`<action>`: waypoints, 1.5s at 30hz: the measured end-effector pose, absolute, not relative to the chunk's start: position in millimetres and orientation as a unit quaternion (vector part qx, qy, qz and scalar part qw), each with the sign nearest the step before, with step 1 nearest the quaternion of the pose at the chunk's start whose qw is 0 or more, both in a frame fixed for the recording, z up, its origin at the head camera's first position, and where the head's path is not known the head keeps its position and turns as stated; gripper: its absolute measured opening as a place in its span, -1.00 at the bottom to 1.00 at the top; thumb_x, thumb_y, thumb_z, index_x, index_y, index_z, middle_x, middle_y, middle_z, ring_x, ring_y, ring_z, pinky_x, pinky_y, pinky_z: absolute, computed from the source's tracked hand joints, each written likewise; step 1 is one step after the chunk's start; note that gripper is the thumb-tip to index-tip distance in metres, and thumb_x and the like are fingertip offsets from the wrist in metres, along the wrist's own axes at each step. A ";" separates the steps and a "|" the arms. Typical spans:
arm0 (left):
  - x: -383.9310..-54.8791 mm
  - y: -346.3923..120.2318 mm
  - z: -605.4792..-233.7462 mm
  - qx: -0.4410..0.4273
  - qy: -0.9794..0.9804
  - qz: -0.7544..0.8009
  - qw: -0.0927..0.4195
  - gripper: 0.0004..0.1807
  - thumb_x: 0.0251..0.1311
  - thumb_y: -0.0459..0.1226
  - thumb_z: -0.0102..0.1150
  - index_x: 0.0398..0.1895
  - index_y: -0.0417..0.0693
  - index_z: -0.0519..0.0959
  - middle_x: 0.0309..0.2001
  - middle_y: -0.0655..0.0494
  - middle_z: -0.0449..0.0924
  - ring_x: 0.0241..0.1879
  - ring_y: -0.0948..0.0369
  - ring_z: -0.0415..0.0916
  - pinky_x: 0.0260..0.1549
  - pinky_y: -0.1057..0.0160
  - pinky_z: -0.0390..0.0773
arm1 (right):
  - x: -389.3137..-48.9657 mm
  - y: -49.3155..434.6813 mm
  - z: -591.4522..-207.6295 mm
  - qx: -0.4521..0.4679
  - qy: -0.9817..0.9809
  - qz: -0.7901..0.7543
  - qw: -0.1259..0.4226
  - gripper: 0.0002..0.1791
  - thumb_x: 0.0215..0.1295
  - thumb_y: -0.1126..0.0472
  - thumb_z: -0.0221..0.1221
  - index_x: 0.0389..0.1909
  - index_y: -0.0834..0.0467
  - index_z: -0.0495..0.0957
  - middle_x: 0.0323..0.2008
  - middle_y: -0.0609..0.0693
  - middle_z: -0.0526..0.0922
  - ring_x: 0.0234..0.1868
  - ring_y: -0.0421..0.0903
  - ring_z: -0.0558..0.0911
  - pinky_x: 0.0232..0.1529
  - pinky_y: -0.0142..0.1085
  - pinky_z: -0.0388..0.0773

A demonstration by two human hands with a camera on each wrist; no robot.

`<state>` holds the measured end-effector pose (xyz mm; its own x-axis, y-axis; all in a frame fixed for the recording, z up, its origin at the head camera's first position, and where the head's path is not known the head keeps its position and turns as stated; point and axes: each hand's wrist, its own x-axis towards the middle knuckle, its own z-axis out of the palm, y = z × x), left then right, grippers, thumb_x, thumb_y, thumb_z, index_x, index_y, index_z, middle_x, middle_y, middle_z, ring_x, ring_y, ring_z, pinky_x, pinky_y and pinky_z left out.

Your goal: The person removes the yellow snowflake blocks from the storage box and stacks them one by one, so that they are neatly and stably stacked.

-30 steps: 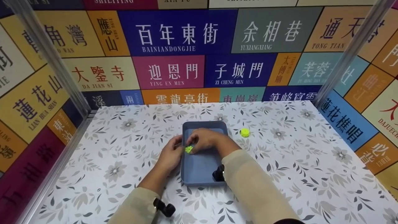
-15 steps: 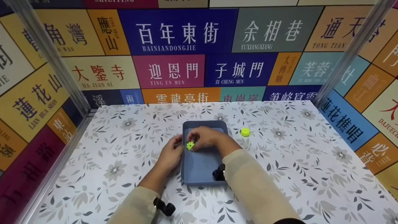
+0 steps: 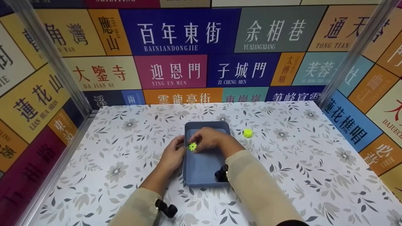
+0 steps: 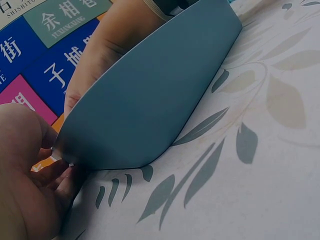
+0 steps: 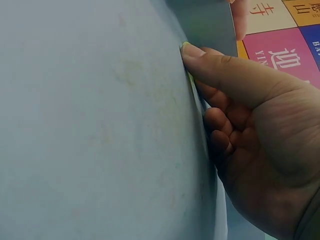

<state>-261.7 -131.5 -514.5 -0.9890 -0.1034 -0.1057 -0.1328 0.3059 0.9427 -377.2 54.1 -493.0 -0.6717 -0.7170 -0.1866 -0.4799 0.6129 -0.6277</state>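
Note:
A blue-grey rectangular tray lies on the table. At its left wall, toward the far end, my left hand grips the rim, with the thumb and fingertips meeting at the tray's corner in the left wrist view. Reaching into the tray, my right hand pinches a small yellow-green notched disc, its flat face showing in the head view. Only a thin sliver of the disc shows by the thumb in the right wrist view; the other fingers curl below it.
A short yellow-green stack of what look like similar discs stands on the table to the right of the tray's far end. The floral tablecloth spreads around the tray, with sign-printed walls behind and at both sides.
The disc in my right hand has risen slightly away from me and turned its notched face more to the head camera. My left hand stays at the tray's wall.

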 end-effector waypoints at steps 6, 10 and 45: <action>-263.0 -132.2 -516.7 -0.068 0.809 0.584 0.006 -0.41 0.48 -0.21 0.05 0.56 0.09 0.41 0.53 0.08 0.48 0.55 0.01 0.41 0.57 -0.06 0.39 | -377.8 54.7 -493.1 -0.340 0.870 -0.295 0.201 -0.59 0.12 0.13 0.60 0.03 0.02 0.81 -0.15 -0.09 0.85 -0.17 -0.24 0.69 -0.06 -0.34 0.67; -263.0 -131.7 -516.4 -0.078 0.806 0.586 0.009 -0.44 0.49 -0.16 0.08 0.54 0.17 0.44 0.52 0.11 0.49 0.55 0.04 0.42 0.57 -0.06 0.40 | -380.6 57.4 -493.3 -0.326 0.863 -0.334 0.193 -0.63 0.12 0.12 0.60 -0.03 -0.01 0.81 -0.19 -0.10 0.83 -0.21 -0.23 0.68 -0.12 -0.34 0.66; -260.3 -130.8 -517.3 -0.066 0.810 0.583 -0.014 -0.41 0.44 -0.21 0.08 0.54 0.09 0.45 0.50 0.06 0.51 0.54 0.00 0.42 0.60 -0.08 0.34 | -360.4 203.7 -448.8 -0.089 0.838 -0.537 0.047 -0.40 0.29 -0.07 0.50 0.28 0.07 0.68 0.03 -0.01 0.66 0.02 -0.06 0.55 -0.07 -0.42 0.63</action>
